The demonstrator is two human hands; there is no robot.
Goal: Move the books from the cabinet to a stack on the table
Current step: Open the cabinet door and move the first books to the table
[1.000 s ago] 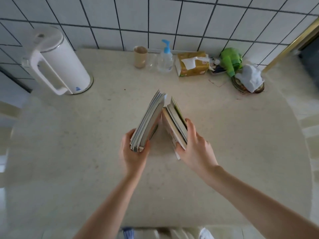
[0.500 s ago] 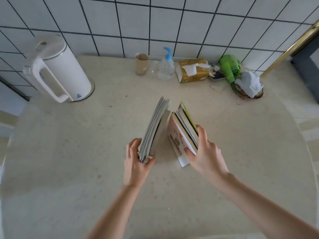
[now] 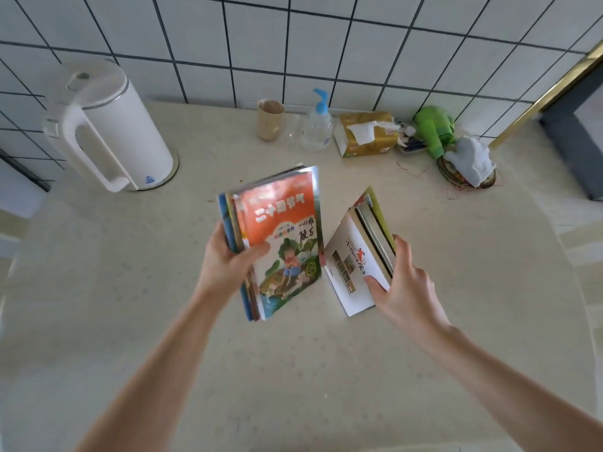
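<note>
Fingers of the left hand [image 3: 225, 265] clasp a bundle of books [image 3: 280, 236], cover up, above the worktop [image 3: 130, 288]; the right hand [image 3: 404, 288] grips a second bundle [image 3: 362, 256] tilted on edge. Stacking looks underway: next, lay one flat, the other squarely on top.

Bare table [image 3: 137, 321] fills the lower half of the frame, open on both sides of the 2 forearms. A white kettle [image 3: 111, 125] blocks the upper left; a cup [image 3: 270, 119], pump bottle [image 3: 318, 123], tissue box [image 3: 367, 133] and what looks like a cloth-covered dish [image 3: 470, 164] line the far wall.
</note>
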